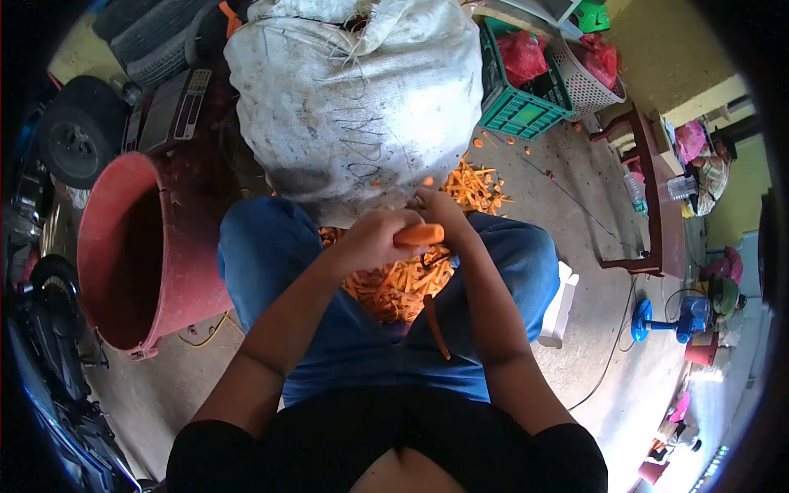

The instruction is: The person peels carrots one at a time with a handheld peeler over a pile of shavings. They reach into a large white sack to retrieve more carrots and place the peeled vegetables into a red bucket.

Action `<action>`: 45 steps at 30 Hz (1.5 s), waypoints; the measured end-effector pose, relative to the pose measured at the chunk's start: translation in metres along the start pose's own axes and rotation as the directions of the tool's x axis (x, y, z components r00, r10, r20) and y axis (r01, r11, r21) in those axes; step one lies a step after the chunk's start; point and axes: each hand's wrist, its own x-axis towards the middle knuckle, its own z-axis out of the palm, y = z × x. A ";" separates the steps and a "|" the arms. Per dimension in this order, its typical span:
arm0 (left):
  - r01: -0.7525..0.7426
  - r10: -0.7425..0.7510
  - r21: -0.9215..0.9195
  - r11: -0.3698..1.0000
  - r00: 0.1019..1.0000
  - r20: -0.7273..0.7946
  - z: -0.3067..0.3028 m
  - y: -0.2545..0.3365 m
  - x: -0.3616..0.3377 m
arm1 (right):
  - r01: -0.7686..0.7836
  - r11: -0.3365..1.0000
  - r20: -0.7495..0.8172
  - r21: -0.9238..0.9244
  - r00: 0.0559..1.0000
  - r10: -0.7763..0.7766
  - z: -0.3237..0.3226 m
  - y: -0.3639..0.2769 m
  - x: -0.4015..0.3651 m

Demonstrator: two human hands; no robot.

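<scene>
My left hand [382, 240] is closed round an orange carrot [420, 236], whose thick end points right, between my knees. Just beyond it, my right hand [440, 205] has its fingers bent together near the carrot's far side; what it holds is too small to name. A dark thin piece shows below that hand. Under both hands lies a heap of orange carrot peelings and strips [394, 287]. One long peel [436, 329] rests on my right thigh. A big white sack [362, 107] stands right in front of my hands.
A red tub [164, 255] stands at the left. More carrot pieces [477, 187] lie on the floor right of the sack. Behind them are a green crate [526, 103] and a white basket [585, 82]. A wooden bench [670, 205] and blue fan [690, 319] are at the right.
</scene>
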 end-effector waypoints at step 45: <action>0.550 -0.521 0.135 0.824 0.830 -0.200 -0.006 -0.036 0.007 | 0.001 0.978 -0.227 0.208 0.973 0.047 -0.008 -0.020 -0.007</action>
